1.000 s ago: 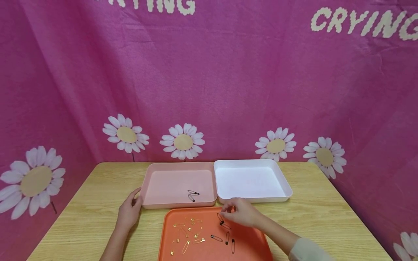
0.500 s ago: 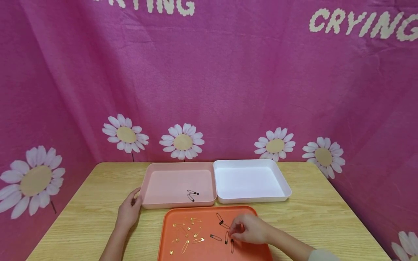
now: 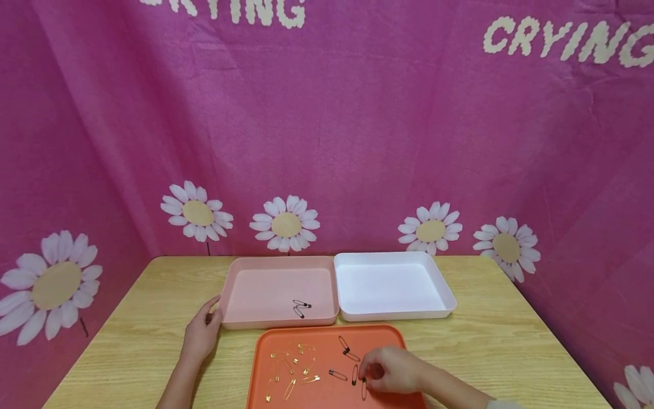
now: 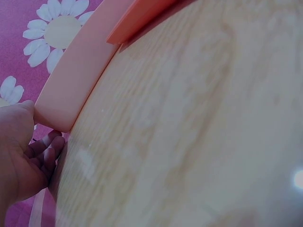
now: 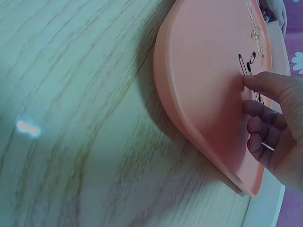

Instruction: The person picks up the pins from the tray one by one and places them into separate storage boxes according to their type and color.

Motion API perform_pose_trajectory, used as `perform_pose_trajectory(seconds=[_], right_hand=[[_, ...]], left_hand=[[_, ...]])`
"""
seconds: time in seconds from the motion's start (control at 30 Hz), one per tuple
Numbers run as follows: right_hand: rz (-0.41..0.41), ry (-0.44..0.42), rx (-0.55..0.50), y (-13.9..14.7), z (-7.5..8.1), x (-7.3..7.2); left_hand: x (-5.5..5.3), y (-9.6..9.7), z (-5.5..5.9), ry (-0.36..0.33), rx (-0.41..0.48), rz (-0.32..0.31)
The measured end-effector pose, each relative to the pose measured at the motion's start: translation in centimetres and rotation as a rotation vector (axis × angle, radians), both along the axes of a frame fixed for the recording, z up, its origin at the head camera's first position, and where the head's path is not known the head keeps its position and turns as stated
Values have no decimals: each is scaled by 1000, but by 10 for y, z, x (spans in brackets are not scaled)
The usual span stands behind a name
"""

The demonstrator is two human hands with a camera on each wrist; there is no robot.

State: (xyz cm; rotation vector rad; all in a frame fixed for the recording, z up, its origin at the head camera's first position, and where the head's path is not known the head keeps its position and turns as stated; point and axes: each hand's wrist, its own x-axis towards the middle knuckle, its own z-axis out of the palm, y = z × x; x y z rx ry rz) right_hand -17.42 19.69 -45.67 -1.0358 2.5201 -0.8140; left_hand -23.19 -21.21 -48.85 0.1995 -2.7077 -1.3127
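My right hand (image 3: 393, 369) is low over the right part of the orange tray (image 3: 327, 395). Its fingertips are right at the top end of a black safety pin (image 3: 364, 391) lying there. In the right wrist view, a gap shows between thumb and forefinger. More black safety pins (image 3: 338, 375) lie just left of that hand, and several gold safety pins (image 3: 289, 389) are scattered over the tray's left half. At the pink tray (image 3: 271, 281), my left hand (image 3: 201, 335) touches the outer left side, its fingers loosely bent around the corner in the left wrist view.
Beside the pink tray stands a white tray (image 3: 390, 287), their short sides meeting. A few black safety pins (image 3: 301, 305) lie in the pink tray. All three trays are on a wooden table (image 3: 128, 341), with a magenta daisy cloth (image 3: 327, 142) hanging behind.
My right hand has moved right and nearer, from the black pins by the orange tray's far edge to the rightmost one. The left hand stays at the pink tray.
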Motion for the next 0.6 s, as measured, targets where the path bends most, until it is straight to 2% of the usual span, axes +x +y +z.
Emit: perform_pose_trajectory(seconds=[0.3, 0.6], right_hand=[[-33, -32, 7, 0, 0, 0], [-77, -113, -26, 2, 3, 2]], left_hand=[[1, 0, -1, 16, -9, 5], [0, 0, -1, 18, 2, 5]])
